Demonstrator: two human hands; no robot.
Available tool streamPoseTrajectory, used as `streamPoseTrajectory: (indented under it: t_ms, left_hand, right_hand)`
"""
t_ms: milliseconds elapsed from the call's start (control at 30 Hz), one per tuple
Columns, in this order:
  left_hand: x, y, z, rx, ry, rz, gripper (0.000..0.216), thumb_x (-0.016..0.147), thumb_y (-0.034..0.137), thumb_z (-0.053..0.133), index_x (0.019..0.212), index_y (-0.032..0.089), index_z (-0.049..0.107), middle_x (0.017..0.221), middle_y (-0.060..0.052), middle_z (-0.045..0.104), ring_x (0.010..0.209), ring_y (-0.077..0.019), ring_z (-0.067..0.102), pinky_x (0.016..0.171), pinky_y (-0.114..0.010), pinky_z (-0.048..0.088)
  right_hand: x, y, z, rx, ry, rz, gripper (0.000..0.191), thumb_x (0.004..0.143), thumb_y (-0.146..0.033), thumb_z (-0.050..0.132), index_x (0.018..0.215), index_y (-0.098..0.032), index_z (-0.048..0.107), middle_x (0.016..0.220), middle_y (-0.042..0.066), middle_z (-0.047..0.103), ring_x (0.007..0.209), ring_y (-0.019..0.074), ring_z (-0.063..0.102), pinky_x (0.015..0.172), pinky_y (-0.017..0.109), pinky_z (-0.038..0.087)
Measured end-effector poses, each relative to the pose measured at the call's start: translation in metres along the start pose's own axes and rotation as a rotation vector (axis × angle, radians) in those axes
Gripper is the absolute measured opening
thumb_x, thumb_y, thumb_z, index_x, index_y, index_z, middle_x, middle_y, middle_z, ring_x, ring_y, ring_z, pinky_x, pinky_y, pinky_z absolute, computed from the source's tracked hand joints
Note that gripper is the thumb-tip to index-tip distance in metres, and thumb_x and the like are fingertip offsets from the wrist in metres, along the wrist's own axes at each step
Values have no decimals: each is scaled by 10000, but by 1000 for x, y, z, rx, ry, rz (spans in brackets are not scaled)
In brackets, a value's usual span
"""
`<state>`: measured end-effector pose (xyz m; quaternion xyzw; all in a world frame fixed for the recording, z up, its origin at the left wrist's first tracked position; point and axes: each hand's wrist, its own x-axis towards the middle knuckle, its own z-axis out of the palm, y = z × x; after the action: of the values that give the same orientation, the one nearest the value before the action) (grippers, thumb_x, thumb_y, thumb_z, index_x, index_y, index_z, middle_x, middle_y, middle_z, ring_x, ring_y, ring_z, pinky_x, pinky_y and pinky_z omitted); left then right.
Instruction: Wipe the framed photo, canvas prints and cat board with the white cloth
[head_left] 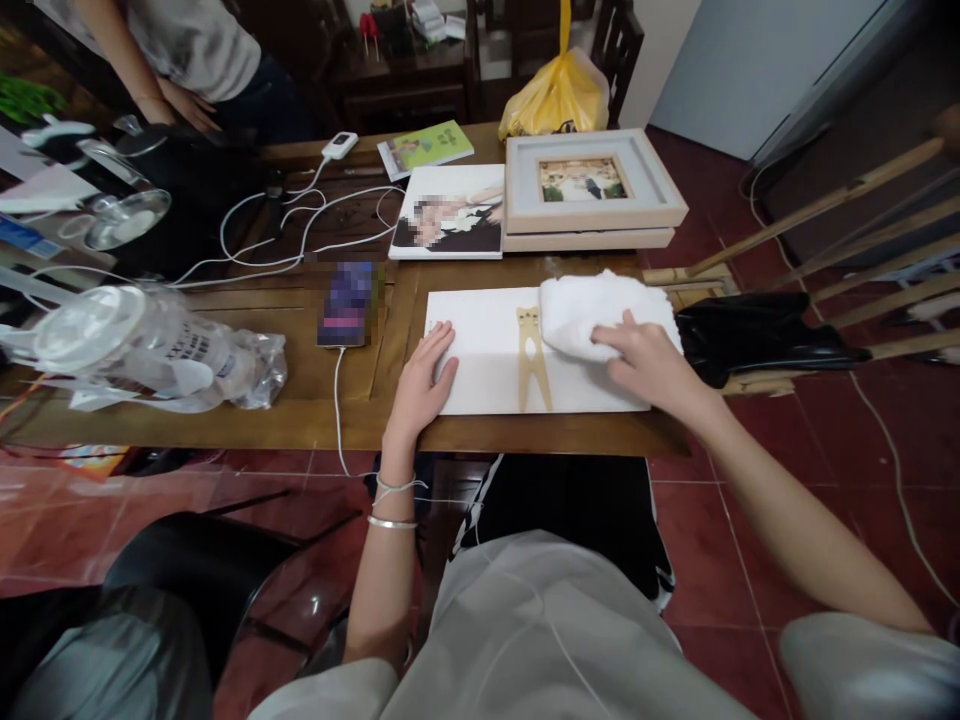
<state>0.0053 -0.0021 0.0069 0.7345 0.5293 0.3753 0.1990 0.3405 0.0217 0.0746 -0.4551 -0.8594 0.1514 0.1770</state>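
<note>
Towel [592, 305] over board's [484, 383] far right corner, our right hand [651, 365] atop, grip unclear, left hand [422, 385] flat at left edge

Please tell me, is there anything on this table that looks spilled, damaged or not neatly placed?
Nothing looks spilled or broken. Two things seem untidy: the white cables lie in loose loops across the table, and the green booklet sits at an angle behind the photo book, out of line with the table edge.
</note>
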Motion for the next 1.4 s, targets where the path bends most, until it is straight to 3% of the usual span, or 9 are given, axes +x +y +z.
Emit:
streamPoseTrajectory:
  t_ms: [167, 300, 467, 667, 833, 1000, 1167, 1267, 1400]
  left_hand:
    - [0, 1, 0, 10, 4, 6, 428, 1009, 263, 534, 1429, 201, 593, 1557, -113, 535, 1502, -265, 444, 1273, -543, 329]
    - [0, 3, -1, 23, -2, 1, 426, 1009, 266, 536, 1426, 200, 595, 1558, -109, 534, 1498, -260, 450, 1270, -538, 337]
    - [0, 1, 0, 9, 8, 3, 426, 1009, 272, 540, 1425, 202, 595, 1556, -106, 536, 1498, -259, 450, 1274, -538, 330]
    - [0, 1, 0, 0, 1, -3, 433, 1008, 263, 543, 1437, 226, 585, 1560, -93, 536, 1502, -253, 444, 1280, -538, 319]
    - [0, 2, -1, -5, 1, -9, 430, 1008, 278, 546, 1433, 224, 590, 1560, -94, 535, 1500, -251, 447, 1276, -536, 328]
    - [-1, 3, -1, -3, 1, -11, 436, 1007, 274, 540, 1438, 221, 587, 1562, -96, 533, 1504, -253, 440, 1277, -536, 326]
    - [0, 4, 0, -2, 3, -21, 431, 1010, 276, 536, 1436, 239, 590, 1569, -75, 527, 1507, -250, 437, 1281, -537, 319]
    - [0, 5, -1, 3, -5, -26, 433, 1010, 277, 534, 1436, 225, 590, 1572, -84, 521, 1506, -251, 437, 1282, -532, 317]
    - [0, 5, -1, 0, -5, -28, 434, 1012, 286, 532, 1439, 230, 588, 1574, -81, 519, 1509, -252, 433, 1282, -535, 316]
  right_hand:
    - [-81, -41, -3, 29, -82, -122, 323, 643, 9, 407, 806, -247, 516, 825, 6, 684, 694, 204, 641, 1173, 630, 344]
    - [-100, -49, -12, 96, -143, -142, 325, 613, 25, 399, 772, -245, 484, 1082, 34, 742, 951, 232, 714, 1209, 639, 297]
    - [-54, -20, -19, 149, -153, -71, 214, 636, -55, 431, 689, -260, 407, 543, -68, 436, 533, 188, 520, 1104, 552, 426]
    - [40, 24, -17, 104, -62, 90, 204, 668, -101, 464, 655, -266, 346, 586, 3, 449, 653, 244, 501, 784, 428, 455]
    - [69, 28, -10, 26, -18, 103, 200, 677, -88, 461, 691, -265, 367, 653, 43, 530, 719, 269, 524, 810, 430, 447]
    - [14, -1, 1, -69, -48, 15, 264, 671, -58, 429, 839, -240, 520, 706, 13, 593, 704, 244, 571, 1067, 614, 382]
    - [-72, -43, -5, 5, -141, -80, 369, 649, 23, 416, 874, -248, 525, 1112, 62, 727, 855, 243, 677, 1178, 670, 310]
    - [-98, -59, -16, 74, -207, -71, 392, 616, 37, 406, 846, -258, 521, 960, 16, 722, 769, 215, 675, 1208, 631, 311]
    - [-84, -49, -23, 104, -206, -59, 289, 640, -9, 409, 769, -262, 463, 679, -33, 565, 664, 209, 627, 1157, 581, 391]
